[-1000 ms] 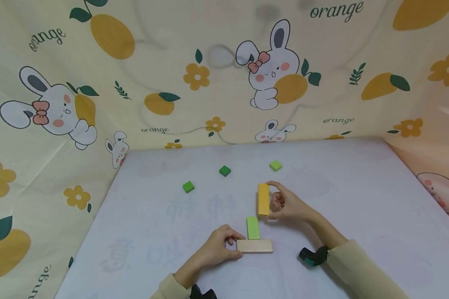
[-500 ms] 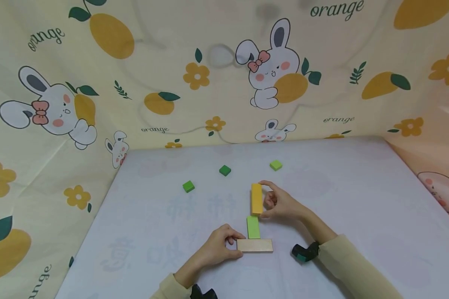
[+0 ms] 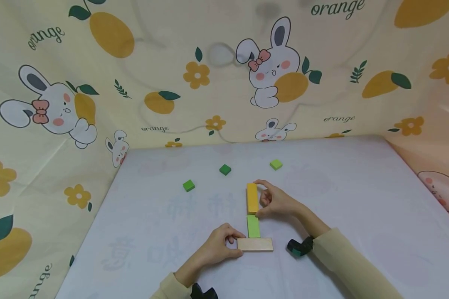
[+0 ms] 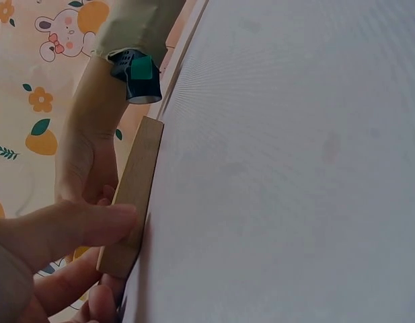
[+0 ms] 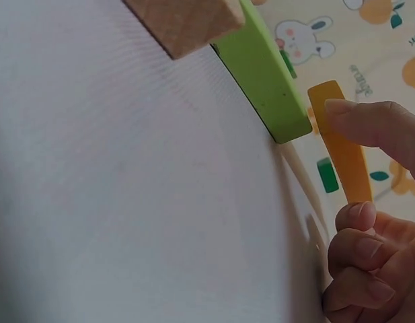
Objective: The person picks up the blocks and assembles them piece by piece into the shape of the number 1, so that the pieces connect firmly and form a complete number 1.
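My left hand [image 3: 216, 246] pinches the left end of a plain wooden block [image 3: 255, 245], which lies crosswise on the table. In the left wrist view its thumb lies on the wooden block [image 4: 136, 182]. From the far side of that block a light green block [image 3: 253, 226] extends away, touching it. My right hand [image 3: 278, 201] holds a yellow block [image 3: 252, 198] by its ends, between thumb and a finger. The yellow block is roughly in line with the green one, beyond its far end. In the right wrist view a narrow gap shows between the yellow block [image 5: 342, 145] and the green block [image 5: 264, 77].
Three small green pieces lie farther back: a mid-green one [image 3: 188, 185] at left, a dark green one [image 3: 225, 169] in the middle and a light green one [image 3: 276, 165] at right. Behind the white table [image 3: 340, 187] hangs a printed cloth [image 3: 134, 74] with rabbits and oranges.
My right hand has carried the yellow block leftward, from right of the light green block to in line with its far end. The left hand has kept its grip on the wooden block.
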Demonstrator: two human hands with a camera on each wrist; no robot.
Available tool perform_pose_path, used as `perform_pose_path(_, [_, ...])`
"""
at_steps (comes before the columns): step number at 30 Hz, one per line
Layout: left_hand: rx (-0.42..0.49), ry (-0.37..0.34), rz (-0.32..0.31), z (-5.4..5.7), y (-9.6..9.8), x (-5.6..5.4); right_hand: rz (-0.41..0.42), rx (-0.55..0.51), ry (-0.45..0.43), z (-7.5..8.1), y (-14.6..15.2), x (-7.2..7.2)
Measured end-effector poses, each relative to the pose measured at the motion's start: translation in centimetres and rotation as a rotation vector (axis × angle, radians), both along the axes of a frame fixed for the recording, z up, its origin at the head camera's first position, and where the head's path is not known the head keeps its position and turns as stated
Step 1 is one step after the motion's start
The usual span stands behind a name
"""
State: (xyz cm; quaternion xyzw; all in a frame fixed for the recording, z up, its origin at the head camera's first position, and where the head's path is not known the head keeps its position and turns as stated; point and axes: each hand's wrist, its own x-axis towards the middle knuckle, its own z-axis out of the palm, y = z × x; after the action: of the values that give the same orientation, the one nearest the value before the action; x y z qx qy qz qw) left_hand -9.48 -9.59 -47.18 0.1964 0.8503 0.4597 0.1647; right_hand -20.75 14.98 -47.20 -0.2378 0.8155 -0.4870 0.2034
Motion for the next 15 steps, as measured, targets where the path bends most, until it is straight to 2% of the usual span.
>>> perform_pose_path(15, [-0.007,-0.004,-0.004,-0.13,0.0,-0.08,0.038,0.05,-0.023,-0.26,-0.31,-0.53])
